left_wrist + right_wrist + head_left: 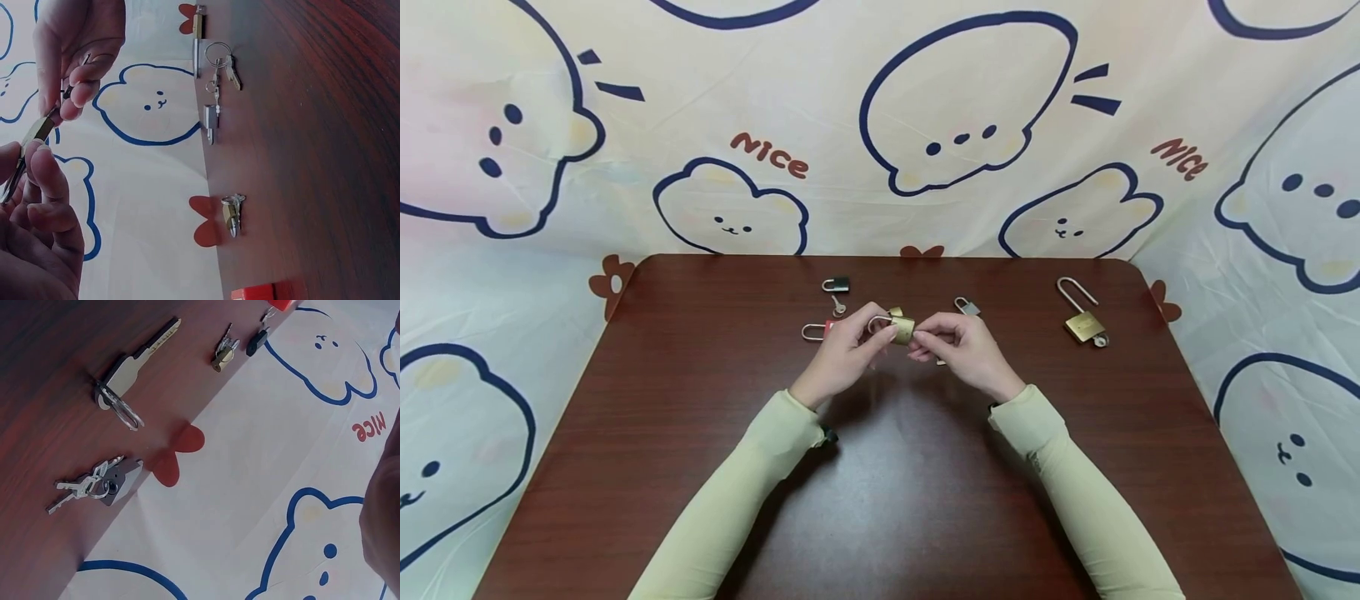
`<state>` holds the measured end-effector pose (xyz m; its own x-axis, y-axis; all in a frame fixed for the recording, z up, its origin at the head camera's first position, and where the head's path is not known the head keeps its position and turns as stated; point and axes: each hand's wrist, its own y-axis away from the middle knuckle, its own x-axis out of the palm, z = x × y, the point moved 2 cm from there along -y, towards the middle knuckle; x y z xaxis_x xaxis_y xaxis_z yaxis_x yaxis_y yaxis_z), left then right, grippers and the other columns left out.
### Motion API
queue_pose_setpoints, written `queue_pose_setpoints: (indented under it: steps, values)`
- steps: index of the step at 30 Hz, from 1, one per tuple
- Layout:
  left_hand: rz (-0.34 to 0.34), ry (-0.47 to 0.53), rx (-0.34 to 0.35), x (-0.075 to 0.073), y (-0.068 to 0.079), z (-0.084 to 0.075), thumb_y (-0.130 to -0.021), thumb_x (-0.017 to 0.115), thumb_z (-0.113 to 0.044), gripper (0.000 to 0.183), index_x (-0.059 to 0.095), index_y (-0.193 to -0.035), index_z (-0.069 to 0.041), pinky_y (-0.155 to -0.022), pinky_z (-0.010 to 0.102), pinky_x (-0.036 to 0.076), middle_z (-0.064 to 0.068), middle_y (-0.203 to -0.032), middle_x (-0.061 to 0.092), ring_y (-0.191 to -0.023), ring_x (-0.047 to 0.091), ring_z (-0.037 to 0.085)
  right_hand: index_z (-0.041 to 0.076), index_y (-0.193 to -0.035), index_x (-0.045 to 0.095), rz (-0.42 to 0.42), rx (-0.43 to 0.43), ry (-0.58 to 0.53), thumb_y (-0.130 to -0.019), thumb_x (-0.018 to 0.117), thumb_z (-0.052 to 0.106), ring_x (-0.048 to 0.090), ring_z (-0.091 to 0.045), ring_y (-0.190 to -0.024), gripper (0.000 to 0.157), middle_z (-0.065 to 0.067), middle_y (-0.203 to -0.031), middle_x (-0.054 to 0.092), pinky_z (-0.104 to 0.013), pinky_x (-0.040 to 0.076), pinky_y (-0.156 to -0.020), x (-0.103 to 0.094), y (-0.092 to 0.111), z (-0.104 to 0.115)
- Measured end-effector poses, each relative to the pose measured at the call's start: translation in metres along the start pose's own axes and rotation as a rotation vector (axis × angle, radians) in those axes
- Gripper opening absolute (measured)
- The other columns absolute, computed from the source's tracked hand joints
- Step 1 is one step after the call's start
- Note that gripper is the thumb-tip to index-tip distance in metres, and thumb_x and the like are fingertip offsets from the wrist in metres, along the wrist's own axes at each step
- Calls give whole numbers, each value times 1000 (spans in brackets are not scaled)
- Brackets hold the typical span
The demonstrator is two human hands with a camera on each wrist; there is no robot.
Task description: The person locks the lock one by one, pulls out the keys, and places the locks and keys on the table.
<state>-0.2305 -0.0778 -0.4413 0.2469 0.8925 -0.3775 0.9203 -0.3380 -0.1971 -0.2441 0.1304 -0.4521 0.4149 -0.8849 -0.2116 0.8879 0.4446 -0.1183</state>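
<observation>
A brass padlock (903, 331) is held up over the table, its silver shackle pointing left. My left hand (841, 354) grips it between thumb and fingers. From the other side my right hand (968, 346) meets the padlock's lower end, thumb and fingers pinching a small key (67, 92) that is mostly hidden by the fingertips. In the left wrist view the padlock (40, 129) appears edge-on between both hands. Behind the hands lies a small brass padlock (896, 312). A loose key with a ring (125, 375) lies beneath my right hand.
Left of the hands lie a red padlock (829, 327), a silver key (838, 307) and a black padlock (840, 284). A grey padlock (972, 308) with keys lies behind my right hand. A large brass padlock (1083, 327) with its shackle raised lies farther right.
</observation>
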Motion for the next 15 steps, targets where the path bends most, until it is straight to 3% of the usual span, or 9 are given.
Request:
queue_pose_setpoints:
  steps: [4, 7, 11, 15]
  values:
    - [12, 14, 2, -3, 3, -16, -105, 60, -9, 8, 60, -104, -1, -55, 24, 46, 25, -79, 63, -64, 58, 46, -5, -104, 71, 16, 15, -4, -100, 67, 5, 78, -28, -83, 11, -21, -95, 77, -35, 64, -72, -2, -1, 0]
    - [18, 13, 0, -2, 2, -9, -105, 60, -11, 9, 60, -105, -2, -55, 24, 46, 24, -79, 63, -64, 59, 44, -5, -105, 72, 24, 32, -9, -100, 67, 5, 78, -31, -84, 12, -21, -95, 77, -36, 65, -73, -3, -1, 2]
    - [25, 4, 16, -1, -1, 8, -106, 61, -21, 12, 61, -106, -8, -55, 27, 49, 16, -79, 64, -61, 59, 31, -6, -107, 72, 28, 53, -20, -100, 67, 4, 79, -27, -84, 13, -22, -96, 78, -41, 64, -75, -4, -1, 4]
    - [22, -9, 42, -3, -2, 9, -106, 62, -24, 13, 62, -105, -11, -55, 30, 51, 17, -79, 65, -59, 59, 23, -7, -108, 71, 20, 80, -39, -101, 66, 5, 79, -22, -83, 15, -23, -97, 77, -44, 64, -76, -5, -1, 3]
